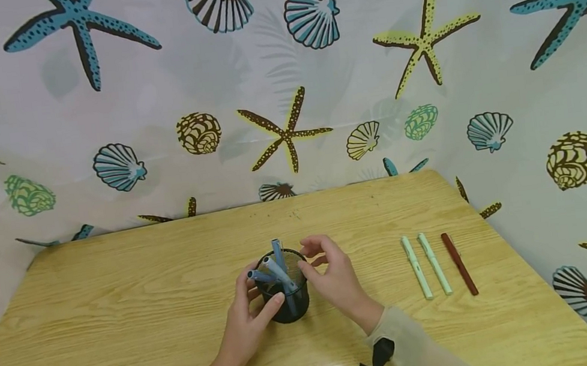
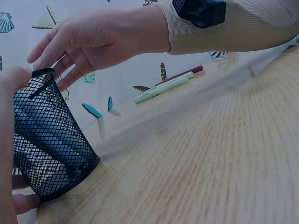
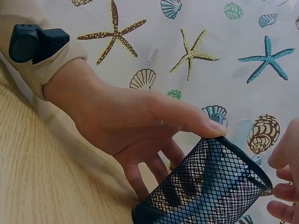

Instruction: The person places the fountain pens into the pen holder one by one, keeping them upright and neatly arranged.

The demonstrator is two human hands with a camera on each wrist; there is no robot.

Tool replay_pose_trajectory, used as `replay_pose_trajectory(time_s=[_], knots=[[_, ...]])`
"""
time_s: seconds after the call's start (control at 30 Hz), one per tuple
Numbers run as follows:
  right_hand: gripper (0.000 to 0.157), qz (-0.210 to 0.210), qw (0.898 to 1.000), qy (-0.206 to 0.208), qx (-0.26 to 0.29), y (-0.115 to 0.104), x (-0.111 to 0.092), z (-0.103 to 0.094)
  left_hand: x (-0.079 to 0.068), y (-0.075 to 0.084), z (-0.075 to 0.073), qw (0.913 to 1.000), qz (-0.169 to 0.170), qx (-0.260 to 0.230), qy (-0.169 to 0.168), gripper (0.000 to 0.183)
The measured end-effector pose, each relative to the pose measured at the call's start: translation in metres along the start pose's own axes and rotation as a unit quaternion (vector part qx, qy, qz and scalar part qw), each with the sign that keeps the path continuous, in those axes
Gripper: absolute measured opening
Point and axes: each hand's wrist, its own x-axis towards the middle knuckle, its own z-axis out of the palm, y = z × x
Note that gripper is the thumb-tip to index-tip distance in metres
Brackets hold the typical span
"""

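A black mesh pen cup (image 1: 298, 308) stands on the wooden table. Three blue pens (image 1: 280, 274) lean inside it, their upper ends above the rim. My left hand (image 1: 247, 324) holds the cup from the left, the thumb at the near side and the fingers round the far side. In the right wrist view, the left thumb (image 3: 212, 128) lies at the rim. On the cup's other side is my right hand (image 1: 341, 280), fingers loosely bent beside the rim and nothing visible in its grasp. Whether it touches the rim I cannot tell.
To the right on the table (image 1: 124, 323) lie two light green pens (image 1: 416, 267) and a dark red pen (image 1: 459, 264), roughly side by side. A white cloth (image 1: 163, 89) printed with shells and starfish hangs behind and beside the table.
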Motion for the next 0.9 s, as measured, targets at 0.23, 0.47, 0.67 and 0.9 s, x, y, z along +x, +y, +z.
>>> replay_pose_trajectory(time_s=[0.23, 0.47, 0.67, 0.9], knots=[[0.028, -0.002, 1.000, 0.004, 0.019, 0.000, 0.000, -0.004, 0.000, 0.001, 0.002, 1.0000, 0.005, -0.001, 0.003, 0.068], [0.030, 0.009, 1.000, 0.008, 0.006, 0.001, 0.000, -0.008, -0.001, 0.002, 0.002, 1.0000, 0.008, -0.002, 0.004, 0.069], [0.033, 0.009, 1.000, 0.017, 0.002, 0.001, 0.001, -0.011, -0.001, 0.002, 0.003, 0.9999, 0.010, -0.006, 0.006, 0.067], [0.031, 0.028, 0.999, 0.018, 0.002, 0.010, -0.002, -0.014, -0.002, 0.006, 0.002, 0.9999, 0.015, -0.004, 0.007, 0.067]])
